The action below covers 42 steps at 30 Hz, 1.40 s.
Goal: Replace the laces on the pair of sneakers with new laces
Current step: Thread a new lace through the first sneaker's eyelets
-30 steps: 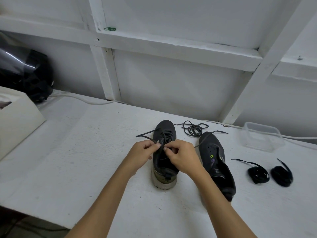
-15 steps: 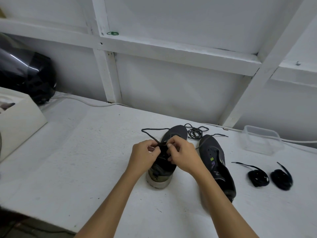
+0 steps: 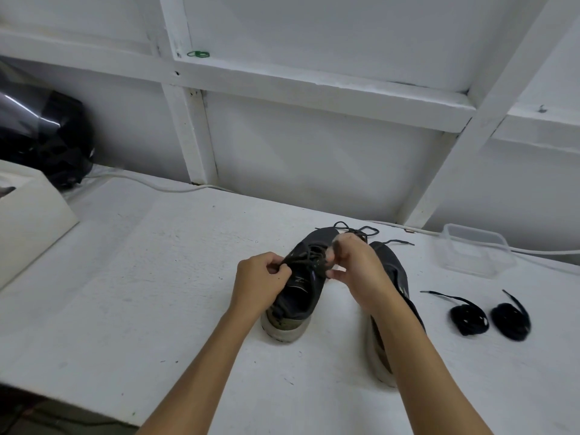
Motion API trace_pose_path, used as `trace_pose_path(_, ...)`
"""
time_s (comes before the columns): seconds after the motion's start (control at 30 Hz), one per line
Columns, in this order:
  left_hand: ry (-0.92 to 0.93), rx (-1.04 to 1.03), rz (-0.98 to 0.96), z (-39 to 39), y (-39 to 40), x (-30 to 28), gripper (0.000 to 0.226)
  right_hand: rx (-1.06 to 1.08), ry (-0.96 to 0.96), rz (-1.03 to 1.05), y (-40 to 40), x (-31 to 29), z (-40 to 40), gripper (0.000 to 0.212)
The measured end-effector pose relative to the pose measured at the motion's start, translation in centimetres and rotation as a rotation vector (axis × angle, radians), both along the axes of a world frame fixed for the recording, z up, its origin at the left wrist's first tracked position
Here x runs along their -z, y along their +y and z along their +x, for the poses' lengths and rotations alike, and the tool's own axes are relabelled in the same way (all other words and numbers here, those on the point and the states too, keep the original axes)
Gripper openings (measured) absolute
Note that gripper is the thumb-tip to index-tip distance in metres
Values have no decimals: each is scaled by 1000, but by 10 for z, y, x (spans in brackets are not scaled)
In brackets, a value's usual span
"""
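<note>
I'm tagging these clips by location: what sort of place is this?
Probably a home workshop or garage nook, not a shop: a rough white-painted table against a bare white timber-framed wall, with a glossy black helmet in the corner.

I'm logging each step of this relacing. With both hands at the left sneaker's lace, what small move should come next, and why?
Probably draw the old lace out of its next eyelets. The left hand and right hand both pinch it over the left sneaker, which is still laced, while the two coiled new laces lie untouched on the table.
</note>
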<state>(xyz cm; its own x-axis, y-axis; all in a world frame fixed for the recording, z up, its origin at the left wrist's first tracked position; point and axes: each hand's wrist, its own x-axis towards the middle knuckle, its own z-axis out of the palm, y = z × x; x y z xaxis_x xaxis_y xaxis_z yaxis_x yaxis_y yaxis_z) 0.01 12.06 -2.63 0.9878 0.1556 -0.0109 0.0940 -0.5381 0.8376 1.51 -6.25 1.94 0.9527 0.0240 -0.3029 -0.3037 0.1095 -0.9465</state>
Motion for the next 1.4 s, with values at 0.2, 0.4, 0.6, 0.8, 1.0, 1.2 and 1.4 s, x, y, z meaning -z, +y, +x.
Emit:
trace_pose_path(0.2,250,234,14,-4,-4,-16,12,-429,-128,-967,-3,-7,7,30)
trace_pose_path(0.4,354,303,72,-7,-20,-18,38,-646,-42,-1089,-8,-26,14,24)
trace_pose_path(0.6,341,268,121,-6,-22,-14,37,-488,-192,-650,-11,-28,15,19)
trace_pose_path(0.8,372,243,68,-7,-19,-11,38,-172,-3,140,-4,-28,10,35)
trace_pose_path(1.0,366,258,111,-7,-20,-14,32,-452,-201,-924,-7,-11,14,28)
trace_pose_path(1.2,384,240,109,-5,-20,-14,27,-651,-112,-1108,0,-23,17,13)
trace_pose_path(1.4,377,240,70,-7,-19,-12,34,-305,-98,-107,-12,-36,16,21)
